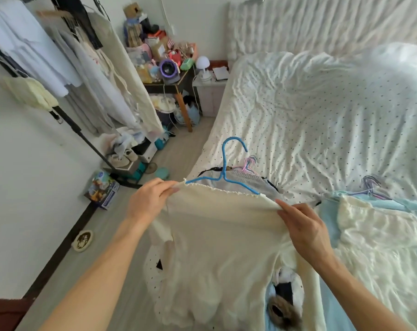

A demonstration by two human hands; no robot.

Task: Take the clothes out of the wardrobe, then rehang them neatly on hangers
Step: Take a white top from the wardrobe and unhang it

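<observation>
Two bare forearms reach in from 6 o'clock, holding a cream top (222,235) stretched out over the edge of a bed.

At 10 o'clock a clothes rail (66,115) stands against the wall, with pale clothes (59,56) hanging on it. Shoes (122,156) sit under the rail, and a colourful box (102,191) lies on the floor at 9 o'clock.

Just left of centre, the left hand (152,199) pinches the top's left shoulder between thumb and curled fingers. A blue hanger (226,173) sits in the frilled neckline. Both its ends are tucked under the cloth and its hook rises toward 12 o'clock. The top hangs down from the hanger toward 6 o'clock.

At 11 o'clock a cluttered side table (178,83) stands in the corner.

Just right of centre, the right hand (303,225) grips the top's right shoulder with fingers curled over the cloth.

Beyond the hanger, a bundle of pink hangers (249,163) rests on the bed (322,115), which has a white dotted sheet and fills the view from 1 to 3 o'clock. At 4 o'clock a pile of cream and light blue clothes (382,225) lies on it.
</observation>
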